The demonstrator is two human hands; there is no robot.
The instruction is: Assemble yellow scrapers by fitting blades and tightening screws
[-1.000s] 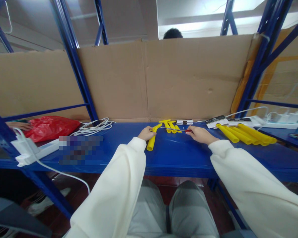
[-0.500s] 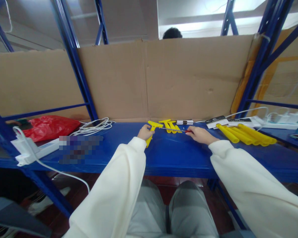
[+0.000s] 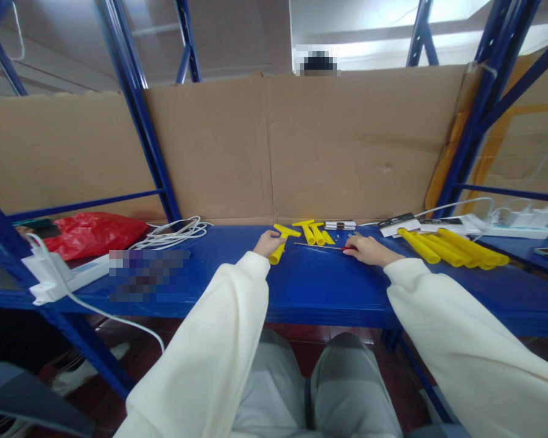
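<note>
My left hand (image 3: 266, 243) is closed around a yellow T-shaped plastic piece (image 3: 279, 250), its crossbar at the top and its round tube end pointing toward me. My right hand (image 3: 368, 250) is closed on the red handle of a screwdriver (image 3: 319, 246). The long thin shaft points left, low over the blue tabletop, its tip near the yellow piece but apart from it. Just behind the shaft lie more yellow T-shaped pieces (image 3: 309, 233). A few tiny bits, too small to name, are close to my right fingertips.
Several yellow tubes (image 3: 456, 249) lie at the right, beside white boxes (image 3: 399, 224). Small black-and-white packs (image 3: 340, 225) rest against the cardboard wall (image 3: 347, 146). At the left are a red plastic bag (image 3: 95, 234), coiled white cable (image 3: 182, 230) and a power strip (image 3: 80, 274).
The screwdriver has dropped away from the yellow piece toward the tabletop. My left hand has tilted that piece so its tube end shows more toward me.
</note>
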